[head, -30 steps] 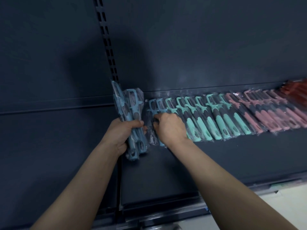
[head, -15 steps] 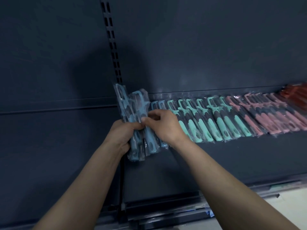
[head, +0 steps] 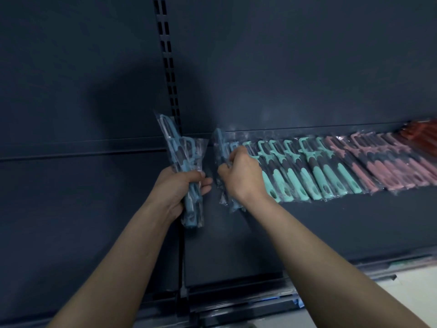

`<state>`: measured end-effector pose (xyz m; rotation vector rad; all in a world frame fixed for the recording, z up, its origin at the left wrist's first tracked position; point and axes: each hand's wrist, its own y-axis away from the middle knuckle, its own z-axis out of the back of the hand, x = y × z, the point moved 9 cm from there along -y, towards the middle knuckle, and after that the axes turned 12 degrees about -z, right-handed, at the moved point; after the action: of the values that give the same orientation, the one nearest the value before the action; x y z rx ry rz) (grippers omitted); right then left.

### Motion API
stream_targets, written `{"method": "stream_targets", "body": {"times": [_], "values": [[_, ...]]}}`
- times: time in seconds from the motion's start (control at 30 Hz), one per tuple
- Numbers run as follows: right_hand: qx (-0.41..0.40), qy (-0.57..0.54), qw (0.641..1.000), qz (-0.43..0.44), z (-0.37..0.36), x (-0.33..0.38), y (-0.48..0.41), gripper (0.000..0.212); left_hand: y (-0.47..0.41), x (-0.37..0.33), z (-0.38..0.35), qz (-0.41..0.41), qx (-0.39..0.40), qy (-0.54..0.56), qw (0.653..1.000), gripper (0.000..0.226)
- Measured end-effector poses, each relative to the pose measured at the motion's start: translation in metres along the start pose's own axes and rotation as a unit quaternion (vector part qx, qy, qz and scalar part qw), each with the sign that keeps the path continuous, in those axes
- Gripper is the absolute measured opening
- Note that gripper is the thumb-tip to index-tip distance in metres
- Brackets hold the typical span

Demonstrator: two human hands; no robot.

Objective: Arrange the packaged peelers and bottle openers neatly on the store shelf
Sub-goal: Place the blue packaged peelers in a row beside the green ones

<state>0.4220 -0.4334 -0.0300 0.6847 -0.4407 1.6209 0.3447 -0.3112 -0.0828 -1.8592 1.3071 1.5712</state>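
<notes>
Both hands are closed on packaged tools. My left hand (head: pixel 181 189) clutches a bundle of blue packaged peelers (head: pixel 186 162), upright, off the shelf surface, just in front of the slotted upright (head: pixel 169 67). My right hand (head: pixel 242 175) pinches a blue packaged peeler (head: pixel 221 147) at the left end of the row. From there the row runs rightward along the dark shelf (head: pixel 307 221): teal peelers (head: pixel 307 171), overlapping, then pink ones (head: pixel 387 166), then red packs (head: pixel 421 130) at the far edge.
</notes>
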Motion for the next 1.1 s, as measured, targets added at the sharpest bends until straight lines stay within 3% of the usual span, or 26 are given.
{"method": "stream_targets", "body": {"times": [0.13, 0.33, 0.7, 0.83, 1.1], "values": [[-0.049, 0.09, 0.994, 0.025, -0.005, 0.007, -0.002, 0.025, 0.001, -0.002, 0.0, -0.004, 0.013, -0.002, 1.0, 0.017], [-0.048, 0.164, 0.985, 0.02, -0.026, 0.006, -0.003, 0.026, 0.001, -0.003, 0.006, -0.007, 0.015, -0.006, 1.0, 0.024], [0.0, 0.145, 0.989, 0.031, -0.028, 0.005, 0.0, 0.031, -0.002, 0.0, 0.006, -0.003, 0.025, -0.013, 1.0, 0.022], [-0.015, 0.173, 0.984, 0.051, -0.026, 0.003, 0.0, 0.018, -0.002, 0.001, 0.004, 0.001, 0.022, -0.015, 1.0, 0.019], [-0.046, 0.149, 0.986, 0.061, -0.015, -0.002, -0.004, 0.021, 0.0, 0.002, 0.004, 0.006, 0.007, -0.01, 1.0, 0.011]]}}
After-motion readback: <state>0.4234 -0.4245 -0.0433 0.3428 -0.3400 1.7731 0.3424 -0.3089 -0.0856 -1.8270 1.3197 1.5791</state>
